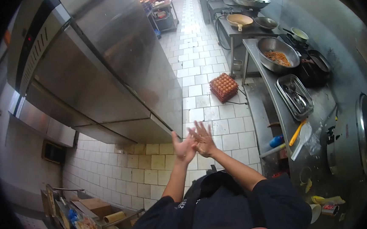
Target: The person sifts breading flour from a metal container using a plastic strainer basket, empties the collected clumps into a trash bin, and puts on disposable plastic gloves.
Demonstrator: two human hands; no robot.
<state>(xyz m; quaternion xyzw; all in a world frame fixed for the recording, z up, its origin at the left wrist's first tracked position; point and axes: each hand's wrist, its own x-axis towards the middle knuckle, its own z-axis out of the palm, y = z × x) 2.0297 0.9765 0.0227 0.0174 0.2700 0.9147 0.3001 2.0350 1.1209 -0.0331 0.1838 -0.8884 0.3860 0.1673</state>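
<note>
My left hand (183, 149) and my right hand (204, 141) are raised in front of my body, touching each other above the tiled floor. The right hand's fingers are spread and slightly blurred. On the left hand the thumb sticks up, apart from the fingers, which partly overlap the right hand. I see nothing held in either hand. Beyond them, a stack of egg trays (223, 87) filled with brown eggs sits on the floor. To the left of my hands stands a tall steel refrigerator (118, 93).
Along the right runs a steel counter (271, 92) with a metal bowl of orange-brown food (278, 55), a tray of utensils (295, 96) and a yellow-handled spatula (300, 136). Pans (240, 20) stand farther back. A bin of cardboard and rubbish (94, 214) is at lower left.
</note>
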